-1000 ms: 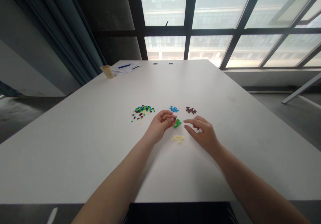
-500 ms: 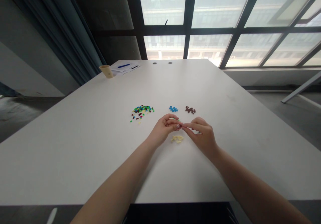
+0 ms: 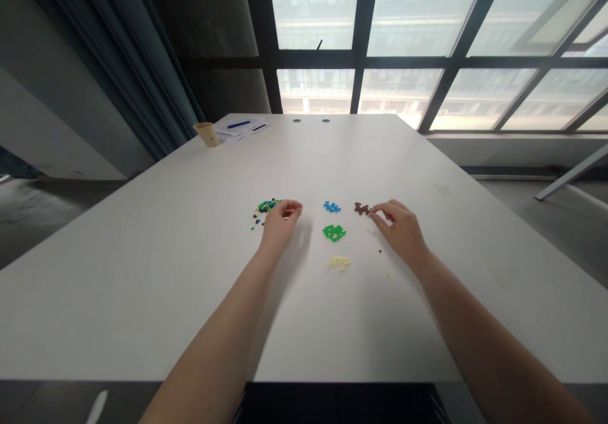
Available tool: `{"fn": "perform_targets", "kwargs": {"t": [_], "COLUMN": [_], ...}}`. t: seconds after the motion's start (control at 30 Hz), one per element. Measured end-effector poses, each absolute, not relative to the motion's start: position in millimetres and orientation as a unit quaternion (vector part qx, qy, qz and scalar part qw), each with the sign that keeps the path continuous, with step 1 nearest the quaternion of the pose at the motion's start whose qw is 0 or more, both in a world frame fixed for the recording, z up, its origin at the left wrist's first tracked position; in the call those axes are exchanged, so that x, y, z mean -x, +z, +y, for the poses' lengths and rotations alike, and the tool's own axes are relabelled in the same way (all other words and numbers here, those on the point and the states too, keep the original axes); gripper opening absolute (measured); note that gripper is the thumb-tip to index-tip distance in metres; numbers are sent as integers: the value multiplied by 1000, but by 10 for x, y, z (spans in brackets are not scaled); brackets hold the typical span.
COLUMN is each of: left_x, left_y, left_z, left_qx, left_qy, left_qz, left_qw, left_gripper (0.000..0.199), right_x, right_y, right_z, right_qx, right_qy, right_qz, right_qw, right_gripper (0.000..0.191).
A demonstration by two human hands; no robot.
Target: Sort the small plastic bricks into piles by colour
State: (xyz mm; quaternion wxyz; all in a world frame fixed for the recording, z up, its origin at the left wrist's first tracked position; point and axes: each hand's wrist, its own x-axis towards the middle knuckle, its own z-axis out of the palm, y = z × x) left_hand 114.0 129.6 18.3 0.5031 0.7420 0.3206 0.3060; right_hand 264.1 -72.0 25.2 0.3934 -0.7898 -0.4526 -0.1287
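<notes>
Brown pieces (image 3: 361, 209): one small cluster, flat on the white worktop (image 3: 190, 285), right of centre in the frame. Long axis roughly across the frame, dipping slightly to the right.

Right hand (image 3: 401, 229): the nearer of the two; cluster lies at its fingertips, to their left. Thumb and forefinger drawn close together at the cluster's right end; whether a piece is pinched, cannot tell.

Left hand (image 3: 279, 224): well apart from the brown cluster, left of centre, fingers curled, partly covering the mixed-colour pile (image 3: 266, 206); contents, if any, cannot be told.

Between the hands: blue pieces (image 3: 332, 207), level with the brown; green pieces (image 3: 334, 233) below; pale yellow pieces (image 3: 339, 263) lowest.
</notes>
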Motion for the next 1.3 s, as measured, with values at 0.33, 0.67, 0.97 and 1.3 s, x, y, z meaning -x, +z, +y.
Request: {"fn": "perform_targets", "kwargs": {"t": [0.33,0.67,0.97,1.3], "left_x": [-965,-1011,-1000,-1120], "left_y": [-167,-244,-140,289], "left_z": [1854,1951,1900,1357], "left_qx": [-879,-874,-861,-522], "left_qy": [208,226,241,253], "left_qz": [408,402,410,313], "left_qw": [131,155,181,752], "left_gripper": [27,26,23,17], "right_x": [-3087,-3079,-3004,-2667], "right_y": [-108,-168,-27,173], "right_z": [-483,-502,-717,-677], "right_qx": [904,883,856,817], "right_qy": [9,-49,-85,-81], "right_qz": [-348,-352,-351,-421], "right_qw": [249,308,369,387], "right_gripper": [15,24,24,23]}}
